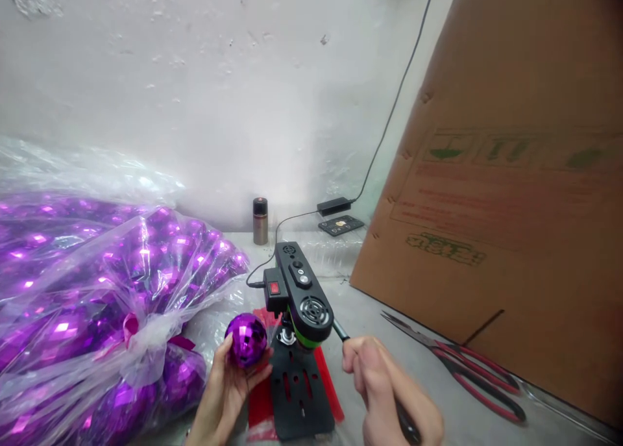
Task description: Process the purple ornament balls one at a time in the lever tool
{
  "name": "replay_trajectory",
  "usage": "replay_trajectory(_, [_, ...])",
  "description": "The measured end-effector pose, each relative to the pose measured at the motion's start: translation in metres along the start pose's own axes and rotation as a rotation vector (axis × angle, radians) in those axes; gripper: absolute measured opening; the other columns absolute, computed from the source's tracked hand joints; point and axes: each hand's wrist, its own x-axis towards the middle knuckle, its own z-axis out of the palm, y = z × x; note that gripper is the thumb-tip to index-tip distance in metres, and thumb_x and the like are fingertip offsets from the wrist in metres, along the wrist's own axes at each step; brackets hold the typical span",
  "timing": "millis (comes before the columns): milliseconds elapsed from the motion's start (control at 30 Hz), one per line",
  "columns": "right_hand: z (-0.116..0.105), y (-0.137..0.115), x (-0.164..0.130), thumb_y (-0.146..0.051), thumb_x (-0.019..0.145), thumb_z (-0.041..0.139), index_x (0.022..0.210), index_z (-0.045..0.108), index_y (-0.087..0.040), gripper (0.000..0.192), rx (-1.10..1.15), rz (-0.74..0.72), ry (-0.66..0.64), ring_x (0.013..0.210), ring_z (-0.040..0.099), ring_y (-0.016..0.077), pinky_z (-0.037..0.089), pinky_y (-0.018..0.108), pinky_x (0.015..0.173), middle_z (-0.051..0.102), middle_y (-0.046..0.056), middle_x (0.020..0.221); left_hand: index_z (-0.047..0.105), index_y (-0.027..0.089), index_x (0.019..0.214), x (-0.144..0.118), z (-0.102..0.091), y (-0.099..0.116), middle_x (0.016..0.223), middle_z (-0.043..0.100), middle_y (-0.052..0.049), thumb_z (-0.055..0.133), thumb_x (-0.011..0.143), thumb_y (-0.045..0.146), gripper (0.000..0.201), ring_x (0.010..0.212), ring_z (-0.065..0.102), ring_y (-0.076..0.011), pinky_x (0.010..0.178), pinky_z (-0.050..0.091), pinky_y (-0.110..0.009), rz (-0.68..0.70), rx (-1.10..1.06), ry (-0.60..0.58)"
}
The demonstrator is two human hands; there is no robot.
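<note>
1 round purple mirror-tiled ball [246, 340] in L hand [233, 386], fingers gripping its sides, just L of black-and-green machine [302, 289]. R hand [382, 384] wrapped round black-handled metal rod [340, 330]. Best: ball steady, fingertips clear of machine head. Count: 1 machine, 1 pr red-and-black scissors [439, 346], 1 clear plastic bag [146, 350], many balls, uncountable.

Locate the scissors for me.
In the head view, the scissors lie at lower right, beside the cardboard box and right of the right hand.
</note>
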Motion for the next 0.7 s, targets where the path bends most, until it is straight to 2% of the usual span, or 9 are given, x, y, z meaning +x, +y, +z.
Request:
replay_trajectory(67, [-0.006,0.002,0.008,-0.037,0.114,0.056,0.066,0.056,-0.021,0.05,-0.034,-0.095,-0.099,0.06,0.05,0.0118,0.039,0.026,0.058,0.05,-0.002,0.064,0.063,0.014,0.144,-0.01,-0.009,-0.006,0.115,0.087,-0.017,0.069,0.102,0.036,0.048,0.1,0.086,-0.0314,0.082,0.071,-0.038,-0.086,-0.129,-0.027])
replay_trajectory(133, [-0.011,0.006,0.014,-0.032,0.114,0.055,0.068,0.057,-0.021,0.048,-0.067,-0.178,-0.169,0.06,0.054,0.0114,0.043,0.024,0.058,0.051,-0.002,0.063,0.052,0.016,0.159,-0.016,-0.014,-0.009,0.116,0.087,-0.017,0.068,0.104,0.034,0.06,0.1,0.087,-0.0314,0.081,0.071,-0.038,-0.142,-0.204,-0.027])
replay_trajectory(233, [-0.014,0.009,0.017,-0.027,0.114,0.054,0.069,0.058,-0.021,0.045,-0.069,-0.219,-0.168,0.061,0.057,0.0111,0.046,0.021,0.058,0.052,-0.002,0.063,0.033,0.018,0.173,-0.02,-0.012,-0.014,0.117,0.088,-0.017,0.067,0.105,0.03,0.077,0.102,0.087,-0.0331,0.089,0.071,-0.042,-0.156,-0.258,-0.027])
replay_trajectory(333, [-0.014,0.01,0.015,-0.027,0.114,0.054,0.069,0.056,-0.021,0.046,-0.069,-0.199,-0.166,0.062,0.057,0.0114,0.046,0.021,0.058,0.051,-0.002,0.064,0.023,0.017,0.177,-0.021,-0.006,-0.018,0.117,0.088,-0.018,0.065,0.107,0.027,0.082,0.104,0.087,-0.0339,0.096,0.07,-0.045,-0.135,-0.275,-0.042])
replay_trajectory(400, [-0.013,0.009,0.014,-0.028,0.114,0.054,0.068,0.056,-0.021,0.046,-0.081,-0.19,-0.173,0.061,0.057,0.0112,0.045,0.021,0.058,0.051,-0.002,0.063,0.025,0.016,0.177,-0.021,-0.003,-0.019,0.116,0.088,-0.017,0.064,0.108,0.029,0.08,0.103,0.087,-0.0337,0.097,0.069,-0.045,-0.134,-0.268,-0.049])
replay_trajectory(533, [-0.012,0.006,0.013,-0.027,0.114,0.053,0.069,0.057,-0.021,0.046,-0.085,-0.211,-0.171,0.06,0.057,0.0106,0.046,0.021,0.057,0.052,-0.003,0.063,0.041,0.019,0.171,-0.022,-0.001,-0.021,0.117,0.088,-0.016,0.068,0.106,0.032,0.071,0.103,0.087,-0.0329,0.099,0.069,-0.046,-0.125,-0.237,-0.037])
replay_trajectory(633, [-0.013,0.005,0.015,-0.025,0.114,0.053,0.071,0.058,-0.021,0.044,-0.1,-0.232,-0.175,0.06,0.059,0.0094,0.048,0.018,0.057,0.056,-0.003,0.064,0.053,0.019,0.164,-0.028,-0.009,-0.02,0.119,0.088,-0.015,0.068,0.106,0.033,0.062,0.105,0.087,-0.0324,0.102,0.069,-0.047,-0.133,-0.215,-0.063])
replay_trajectory(700, [-0.016,0.01,0.013,-0.032,0.111,0.062,0.077,0.063,-0.022,0.036,-0.107,-0.275,-0.161,0.065,0.065,0.0099,0.054,0.018,0.062,0.066,-0.002,0.074,0.064,0.021,0.156,-0.037,-0.018,-0.02,0.12,0.088,-0.014,0.072,0.103,0.037,0.056,0.109,0.086,-0.0332,0.106,0.067,-0.049,-0.166,-0.176,-0.123])
